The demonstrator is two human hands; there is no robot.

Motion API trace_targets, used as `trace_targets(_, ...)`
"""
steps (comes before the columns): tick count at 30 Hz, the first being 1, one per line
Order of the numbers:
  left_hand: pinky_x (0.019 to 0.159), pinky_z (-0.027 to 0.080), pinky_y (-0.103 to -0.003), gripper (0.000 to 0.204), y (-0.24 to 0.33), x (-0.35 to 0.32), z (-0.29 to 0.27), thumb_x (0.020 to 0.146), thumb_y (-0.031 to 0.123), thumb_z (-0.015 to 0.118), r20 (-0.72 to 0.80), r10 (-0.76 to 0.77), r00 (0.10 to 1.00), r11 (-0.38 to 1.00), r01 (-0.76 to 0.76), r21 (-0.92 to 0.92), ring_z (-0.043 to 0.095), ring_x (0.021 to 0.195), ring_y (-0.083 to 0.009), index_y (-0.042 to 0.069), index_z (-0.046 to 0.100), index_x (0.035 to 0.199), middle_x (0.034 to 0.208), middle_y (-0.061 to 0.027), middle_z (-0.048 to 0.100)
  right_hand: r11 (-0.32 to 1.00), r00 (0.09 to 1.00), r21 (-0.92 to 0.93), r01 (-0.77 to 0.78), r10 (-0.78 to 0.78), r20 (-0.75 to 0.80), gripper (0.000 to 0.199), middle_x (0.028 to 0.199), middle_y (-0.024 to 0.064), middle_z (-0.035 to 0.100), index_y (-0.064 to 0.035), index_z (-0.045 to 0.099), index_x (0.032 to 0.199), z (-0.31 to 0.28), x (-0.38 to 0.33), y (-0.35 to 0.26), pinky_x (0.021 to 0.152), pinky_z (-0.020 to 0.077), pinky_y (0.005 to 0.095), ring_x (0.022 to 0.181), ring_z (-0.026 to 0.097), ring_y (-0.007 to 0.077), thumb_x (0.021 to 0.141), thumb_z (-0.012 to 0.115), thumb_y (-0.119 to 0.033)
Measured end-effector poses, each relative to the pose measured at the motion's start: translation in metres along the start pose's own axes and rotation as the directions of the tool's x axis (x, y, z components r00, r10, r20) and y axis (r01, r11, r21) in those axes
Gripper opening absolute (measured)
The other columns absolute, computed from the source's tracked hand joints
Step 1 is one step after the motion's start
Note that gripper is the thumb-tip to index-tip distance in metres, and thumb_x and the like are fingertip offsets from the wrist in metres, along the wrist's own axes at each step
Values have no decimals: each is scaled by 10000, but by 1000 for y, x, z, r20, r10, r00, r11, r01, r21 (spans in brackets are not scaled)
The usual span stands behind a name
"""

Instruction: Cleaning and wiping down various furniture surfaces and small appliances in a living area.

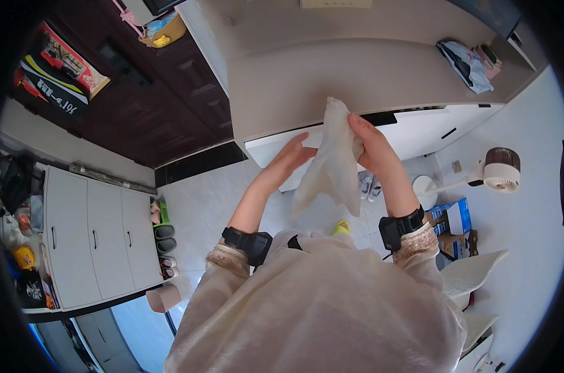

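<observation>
A thin, off-white cloth (330, 163) hangs in front of me, its top tip pointing up and its lower end splitting into two drooping corners. My right hand (375, 148) is closed on its right edge near the top, with the thumb along the front. On the other side, my left hand (287, 156) has its fingers stretched out beside the cloth; the tips reach its left edge, and whether they touch it I cannot tell. Just beyond both hands runs the front edge of a beige countertop (276, 102), with white drawers (434, 124) under it.
A bag and small items (467, 65) lie at the counter's right end. A white fan (501, 171) and blue boxes (457, 217) stand at right. At left are a white shoe cabinet (95, 236), several shoes (165, 239), a pink bin (164, 298) and a dark door (164, 93).
</observation>
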State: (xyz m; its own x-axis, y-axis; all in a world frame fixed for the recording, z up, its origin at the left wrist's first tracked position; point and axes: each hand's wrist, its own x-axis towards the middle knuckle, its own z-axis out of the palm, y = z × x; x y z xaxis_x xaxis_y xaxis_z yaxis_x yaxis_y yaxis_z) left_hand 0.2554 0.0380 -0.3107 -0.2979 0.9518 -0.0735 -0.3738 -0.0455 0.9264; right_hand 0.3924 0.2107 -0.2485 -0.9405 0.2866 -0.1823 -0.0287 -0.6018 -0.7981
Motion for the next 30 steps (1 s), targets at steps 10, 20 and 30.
trace_targets(10, 954, 403, -313, 406, 12, 12, 28, 972, 305, 417, 69, -156, 985, 984, 161, -79, 529, 1082, -151, 18, 464, 1254, 1201, -68, 542, 924, 965, 376, -63, -40, 259, 631, 1272, 132, 519, 4, 384, 1332, -49, -3, 4, 983, 401, 385, 1167, 509, 253, 917, 462, -464)
trace_targets(20, 1005, 369, -373, 448, 34, 20, 43, 991, 320, 327, -175, -27, 984, 914, -47, -404, 447, 1229, -207, 34, 366, 1334, 1336, -88, 456, 863, 971, 471, -181, 80, 226, 646, 1198, 120, 566, 12, 395, 1308, -59, -27, 62, 948, 415, 375, 1090, 541, 226, 909, 419, -496)
trace_targets(30, 939, 401, -331, 420, 41, 17, 19, 950, 166, 463, -261, 148, 954, 983, -172, -71, 492, 1145, -173, 33, 324, 1323, 1248, -95, 502, 906, 799, -230, 354, -421, -430, 232, 785, -38, 607, -43, 618, 1005, -37, -17, 47, 655, 409, 212, 708, 508, 38, 940, 524, -245)
